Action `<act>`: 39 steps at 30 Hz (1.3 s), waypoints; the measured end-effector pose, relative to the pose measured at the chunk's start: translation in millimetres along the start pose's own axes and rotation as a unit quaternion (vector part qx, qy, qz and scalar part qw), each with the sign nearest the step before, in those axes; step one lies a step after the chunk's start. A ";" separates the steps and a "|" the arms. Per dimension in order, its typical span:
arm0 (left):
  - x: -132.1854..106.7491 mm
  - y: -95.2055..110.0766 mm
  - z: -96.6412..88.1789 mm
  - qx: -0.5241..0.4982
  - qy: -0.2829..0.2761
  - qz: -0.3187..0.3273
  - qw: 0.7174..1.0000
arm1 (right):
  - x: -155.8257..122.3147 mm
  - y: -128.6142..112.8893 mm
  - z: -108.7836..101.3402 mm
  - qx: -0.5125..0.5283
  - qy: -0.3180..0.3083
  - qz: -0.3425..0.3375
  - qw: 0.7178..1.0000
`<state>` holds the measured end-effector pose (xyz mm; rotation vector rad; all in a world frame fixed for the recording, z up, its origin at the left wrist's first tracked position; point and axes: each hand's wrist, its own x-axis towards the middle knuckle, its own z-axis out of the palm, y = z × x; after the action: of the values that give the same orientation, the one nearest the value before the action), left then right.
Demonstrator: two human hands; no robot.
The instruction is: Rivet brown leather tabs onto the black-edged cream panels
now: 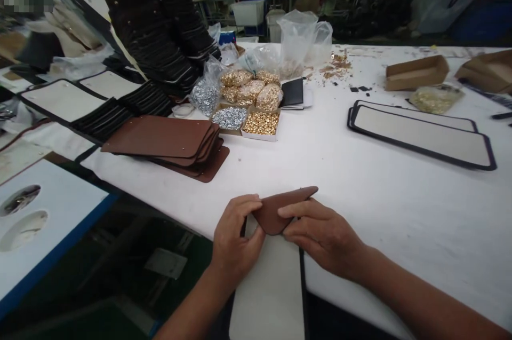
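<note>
Two hands met at the near edge of the white-covered work table (pixel 360 196) when I looked down. At far left I saw a fanned stack of flat brown leather panels (pixel 168 145) lying well apart from them. My left hand (pixel 234 241) had its fingers (pixel 244 205) curled nearly closed, thumb and fingertips pinching the left end of a small brown leather flap (pixel 280 209) folded upward. Under both hands lay a long cream panel with dark edging (pixel 270 286), running off the table edge toward me. My right hand (pixel 324 236) had its fingers (pixel 298 211) half-curled, pressed against the flap's right side and the panel beneath; I could not tell whether the thumb gripped underneath. Farther right, two more cream panels with dark borders (pixel 420 134) lay flat, well apart.
</note>
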<state>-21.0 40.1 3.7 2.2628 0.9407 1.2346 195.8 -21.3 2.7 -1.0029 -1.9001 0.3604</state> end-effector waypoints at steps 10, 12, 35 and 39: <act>1.4 -18.9 -5.7 -0.017 -0.052 0.060 0.997 | -2.9 1.1 1.2 -0.024 -0.032 0.017 0.999; 1.1 -20.4 -5.5 -0.028 -0.058 0.061 0.996 | -2.4 1.7 1.0 -0.019 -0.034 0.022 0.999; 7.8 -18.4 -4.6 -0.215 -0.124 -0.150 0.957 | 24.4 7.9 8.0 0.119 -0.024 0.096 0.988; 14.6 -14.8 -10.4 -0.296 -0.138 -0.280 0.903 | 38.4 13.0 20.3 0.098 -0.020 0.095 0.990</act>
<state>-29.6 61.1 8.6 1.4867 0.8663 0.7700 176.2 19.3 7.0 -1.0517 -1.7685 0.6702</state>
